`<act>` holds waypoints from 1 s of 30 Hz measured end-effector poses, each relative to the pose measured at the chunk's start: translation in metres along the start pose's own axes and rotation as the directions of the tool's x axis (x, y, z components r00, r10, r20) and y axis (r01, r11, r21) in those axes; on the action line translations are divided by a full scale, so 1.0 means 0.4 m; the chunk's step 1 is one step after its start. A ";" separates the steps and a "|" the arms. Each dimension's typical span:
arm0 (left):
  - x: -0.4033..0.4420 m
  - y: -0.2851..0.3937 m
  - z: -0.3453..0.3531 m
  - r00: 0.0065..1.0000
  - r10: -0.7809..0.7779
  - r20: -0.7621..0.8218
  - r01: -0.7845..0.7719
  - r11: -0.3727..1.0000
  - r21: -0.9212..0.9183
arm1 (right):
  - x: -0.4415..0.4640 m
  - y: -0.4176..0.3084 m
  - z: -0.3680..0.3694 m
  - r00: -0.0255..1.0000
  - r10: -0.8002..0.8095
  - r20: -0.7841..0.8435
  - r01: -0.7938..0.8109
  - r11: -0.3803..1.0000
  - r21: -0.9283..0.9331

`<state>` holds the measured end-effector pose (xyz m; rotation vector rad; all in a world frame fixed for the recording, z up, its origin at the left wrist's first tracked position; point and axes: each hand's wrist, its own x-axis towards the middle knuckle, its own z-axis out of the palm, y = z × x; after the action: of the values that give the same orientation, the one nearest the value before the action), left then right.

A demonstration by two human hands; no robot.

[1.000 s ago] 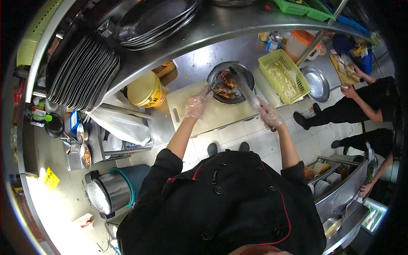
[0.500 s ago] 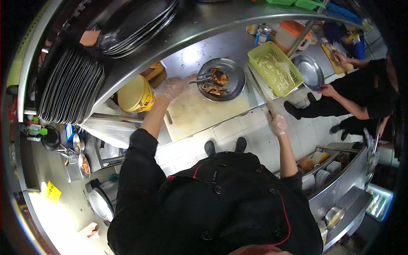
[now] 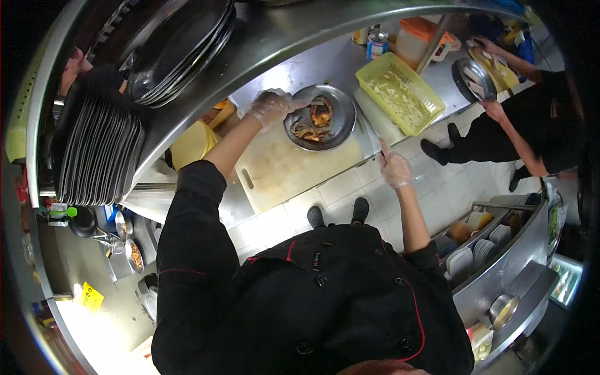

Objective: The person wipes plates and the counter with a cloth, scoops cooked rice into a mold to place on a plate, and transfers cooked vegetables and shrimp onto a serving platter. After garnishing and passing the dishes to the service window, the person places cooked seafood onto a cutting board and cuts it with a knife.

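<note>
My left hand (image 3: 272, 110), in a clear plastic glove, reaches over the left rim of a round metal plate (image 3: 300, 142). Its fingers are closed around metal tongs (image 3: 306, 104), partly hidden by the hand, whose tips reach the browned grilled food (image 3: 321, 114). Thin, browned strips (image 3: 310, 132) lie lower on the same plate. Also gloved, my right hand (image 3: 395, 170) grips a long knife (image 3: 369, 124), index finger stretched along it; the handle is mostly hidden. The blade points away, beside the plate's right side. Under the plate is a pale cutting board (image 3: 275, 178).
A green basket (image 3: 431, 103) with pale slices stands right of the knife. Further right, a co-worker (image 3: 531, 125) holds a metal dish (image 3: 462, 78). Yellow-lidded bucket (image 3: 190, 144) stands left. A steel shelf (image 3: 281, 44) with stacked black plates (image 3: 100, 137) overhangs the counter.
My left hand has moved up and right, closer to the plate. My right hand and the knife have shifted slightly left. The co-worker's dish has moved away toward the far counter.
</note>
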<state>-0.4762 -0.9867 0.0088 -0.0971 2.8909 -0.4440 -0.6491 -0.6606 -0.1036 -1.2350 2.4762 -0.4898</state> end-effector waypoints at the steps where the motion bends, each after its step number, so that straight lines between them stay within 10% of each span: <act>1: 0.011 0.008 0.006 0.999 0.023 -0.026 -0.021 0.997 0.074 | 0.000 -0.010 -0.003 1.000 0.008 0.003 -0.008 0.999 -0.048; 6: 0.078 0.058 0.125 0.937 0.211 -0.278 -0.094 0.919 0.383 | 0.037 -0.031 0.001 0.998 -0.023 -0.063 0.015 0.992 -0.123; 7: 0.089 0.055 0.124 0.973 0.180 -0.144 -0.174 0.983 0.052 | 0.046 -0.023 0.007 0.992 -0.047 -0.114 0.032 0.991 -0.129; 15: 0.053 0.120 -0.009 0.997 0.068 0.048 -0.059 0.985 -0.161 | 0.052 0.027 0.034 0.936 -0.043 -0.350 0.083 0.991 0.100; 20: 0.067 0.140 0.053 0.978 -0.081 0.190 0.111 0.982 -0.153 | 0.020 0.042 0.056 0.976 0.025 -0.215 0.012 0.985 0.172; 23: 0.088 0.112 0.122 0.990 -0.138 0.017 0.136 0.947 -0.292 | 0.001 0.033 0.058 0.980 0.059 -0.188 -0.017 0.975 0.219; 26: 0.101 0.107 -0.026 0.957 -0.162 0.241 0.257 0.858 -0.445 | -0.002 0.040 0.070 0.979 0.053 -0.199 -0.007 0.975 0.223; 30: 0.138 -0.002 0.138 0.999 -0.043 0.015 0.045 0.866 -0.498 | -0.015 0.042 0.070 0.986 0.036 -0.164 0.011 0.961 0.278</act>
<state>-0.5179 -1.0089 -0.0536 -0.2436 2.9273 0.3121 -0.6451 -0.6505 -0.1350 -1.1041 2.4394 -0.9386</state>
